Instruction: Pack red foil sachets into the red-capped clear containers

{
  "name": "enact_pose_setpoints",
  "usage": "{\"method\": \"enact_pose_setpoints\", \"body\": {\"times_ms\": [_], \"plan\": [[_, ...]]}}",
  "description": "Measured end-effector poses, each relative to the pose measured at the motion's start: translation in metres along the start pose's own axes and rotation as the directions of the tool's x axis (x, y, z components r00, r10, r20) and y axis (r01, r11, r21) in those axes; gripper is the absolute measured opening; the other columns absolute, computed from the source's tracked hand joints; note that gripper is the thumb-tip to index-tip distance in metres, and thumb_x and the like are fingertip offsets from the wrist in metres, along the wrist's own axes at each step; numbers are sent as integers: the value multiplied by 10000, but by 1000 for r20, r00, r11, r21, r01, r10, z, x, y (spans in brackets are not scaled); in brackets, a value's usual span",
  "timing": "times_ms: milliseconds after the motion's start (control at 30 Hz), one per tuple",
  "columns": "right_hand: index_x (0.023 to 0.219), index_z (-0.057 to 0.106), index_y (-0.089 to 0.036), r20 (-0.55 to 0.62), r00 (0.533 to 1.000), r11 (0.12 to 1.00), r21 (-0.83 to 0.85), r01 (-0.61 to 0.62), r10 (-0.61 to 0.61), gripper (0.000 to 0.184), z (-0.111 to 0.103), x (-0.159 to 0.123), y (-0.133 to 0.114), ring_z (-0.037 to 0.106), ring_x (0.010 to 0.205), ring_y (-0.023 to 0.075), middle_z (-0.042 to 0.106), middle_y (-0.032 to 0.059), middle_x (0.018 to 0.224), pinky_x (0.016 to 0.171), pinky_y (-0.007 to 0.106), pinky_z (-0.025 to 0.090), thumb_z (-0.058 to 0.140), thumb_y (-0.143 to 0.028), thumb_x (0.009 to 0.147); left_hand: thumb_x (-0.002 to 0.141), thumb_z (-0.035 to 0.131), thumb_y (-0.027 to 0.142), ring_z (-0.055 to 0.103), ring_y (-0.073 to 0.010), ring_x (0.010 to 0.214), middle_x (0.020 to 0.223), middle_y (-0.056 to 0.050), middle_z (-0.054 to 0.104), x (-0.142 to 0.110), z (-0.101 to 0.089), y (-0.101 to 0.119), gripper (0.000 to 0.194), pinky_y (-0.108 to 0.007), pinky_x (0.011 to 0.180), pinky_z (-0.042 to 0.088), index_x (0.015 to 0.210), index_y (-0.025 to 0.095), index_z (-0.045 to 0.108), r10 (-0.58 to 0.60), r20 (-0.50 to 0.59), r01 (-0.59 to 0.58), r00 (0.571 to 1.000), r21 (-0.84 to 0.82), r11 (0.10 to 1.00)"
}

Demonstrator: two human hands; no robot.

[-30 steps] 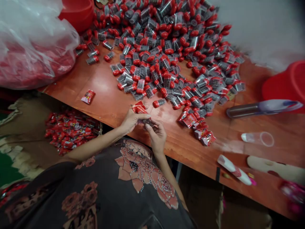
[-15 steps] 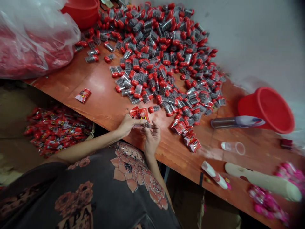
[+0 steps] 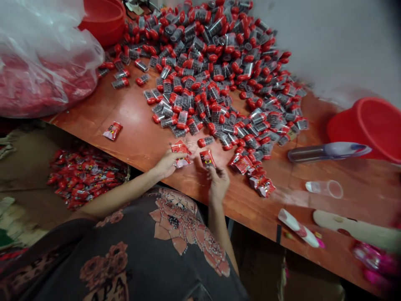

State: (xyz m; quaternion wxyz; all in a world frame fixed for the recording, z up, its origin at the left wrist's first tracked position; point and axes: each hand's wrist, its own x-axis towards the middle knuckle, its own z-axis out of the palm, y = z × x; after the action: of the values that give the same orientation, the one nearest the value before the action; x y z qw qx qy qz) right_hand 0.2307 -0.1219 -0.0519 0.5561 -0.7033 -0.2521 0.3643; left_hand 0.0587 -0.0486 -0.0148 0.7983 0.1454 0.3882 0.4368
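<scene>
My left hand (image 3: 167, 164) grips red foil sachets (image 3: 181, 147) at its fingertips, just above the table's near edge. My right hand (image 3: 218, 182) pinches a single red sachet (image 3: 207, 159) by its lower end. A clear tube with a red cap and dark contents (image 3: 205, 141) lies just beyond both hands. Behind it spreads a large pile of similar tubes (image 3: 203, 71). A small heap of red sachets (image 3: 247, 167) lies to the right of my right hand, and a lone sachet (image 3: 113, 131) lies to the left.
The orange-brown wooden table (image 3: 131, 113) holds a plastic bag of red items (image 3: 37, 71), a red bucket (image 3: 366, 127), a red basin (image 3: 102, 21), a clear cup (image 3: 326, 189), and a grey-and-purple tube (image 3: 326, 152). Many red sachets (image 3: 84, 177) lie below the table edge at left.
My hands have moved apart. My right hand now holds a sachet separately, and the small dark item between my hands is no longer visible. The view has shifted slightly.
</scene>
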Motion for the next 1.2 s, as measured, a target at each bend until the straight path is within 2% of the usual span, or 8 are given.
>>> {"method": "enact_pose_setpoints", "body": {"times_ms": [200, 267, 367, 433, 667, 933, 1067, 1200], "plan": [[1004, 722, -211, -85, 950, 924, -273, 267, -299, 302, -15, 1, -6, 597, 838, 168, 621, 39, 992, 835, 373, 504, 729, -397, 767, 634, 815, 100, 736, -268, 806, 968, -133, 741, -4, -5, 11, 395, -403, 708, 600, 1013, 163, 723, -113, 26, 112, 993, 45, 993], [948, 737, -238, 77, 956, 940, -174, 294, -285, 190, -2, -6, -17, 620, 897, 181, 661, 32, 955, 885, 389, 506, 666, -375, 838, 642, 810, 107, 735, -258, 814, 966, -122, 744, -7, -2, 10, 414, -388, 727, 596, 1041, 167, 721, -142, 66, 137, 988, 80, 987], [969, 737, -263, 379, 918, 992, 28, 119, -121, 183, 24, -12, -29, 654, 849, 175, 718, 14, 910, 839, 381, 549, 703, -343, 808, 640, 800, 107, 728, -245, 852, 953, -99, 751, -10, 0, 8, 440, -347, 736, 585, 1068, 169, 718, -179, 122, 160, 976, 149, 976], [1023, 724, -274, 442, 894, 993, 112, 22, -70, 250, 37, -11, -32, 666, 822, 167, 728, 8, 918, 814, 371, 571, 733, -316, 776, 631, 795, 93, 722, -251, 892, 938, -94, 754, -12, -4, 8, 440, -336, 744, 576, 1060, 163, 721, -203, 151, 173, 967, 191, 966], [1095, 695, -283, 246, 960, 984, 150, 99, -134, 293, 42, -3, -29, 665, 878, 172, 702, 16, 954, 884, 393, 567, 702, -284, 802, 648, 796, 92, 722, -221, 776, 929, -112, 761, -9, -26, 11, 308, -338, 729, 566, 944, 138, 728, -157, 17, 155, 987, 66, 986], [1162, 662, -269, 277, 921, 959, 10, 283, -274, 296, 52, -11, -24, 628, 763, 163, 653, 8, 843, 747, 351, 542, 618, -318, 873, 593, 861, 124, 700, -172, 730, 805, -70, 753, -7, 0, 3, 258, -290, 722, 553, 819, 136, 737, -16, 3, 16, 1000, 63, 998], [1211, 643, -284, 365, 837, 842, -204, 500, -409, 295, 51, 2, -28, 632, 759, 185, 679, 26, 865, 752, 368, 526, 522, -334, 946, 596, 843, 96, 671, -138, 639, 735, -33, 736, -1, 3, 4, 202, -283, 668, 549, 750, 156, 726, 41, -92, -35, 995, 69, 997], [1177, 673, -230, 453, 743, 548, -501, 670, -494, 342, 45, 50, -36, 617, 1008, 270, 708, 117, 1095, 900, 454, 490, 394, -234, 980, 610, 835, 76, 646, -103, 600, 688, -10, 706, 5, 1, 10, 183, -238, 626, 524, 689, 145, 686, 76, -201, -82, 977, -20, 996]]}}
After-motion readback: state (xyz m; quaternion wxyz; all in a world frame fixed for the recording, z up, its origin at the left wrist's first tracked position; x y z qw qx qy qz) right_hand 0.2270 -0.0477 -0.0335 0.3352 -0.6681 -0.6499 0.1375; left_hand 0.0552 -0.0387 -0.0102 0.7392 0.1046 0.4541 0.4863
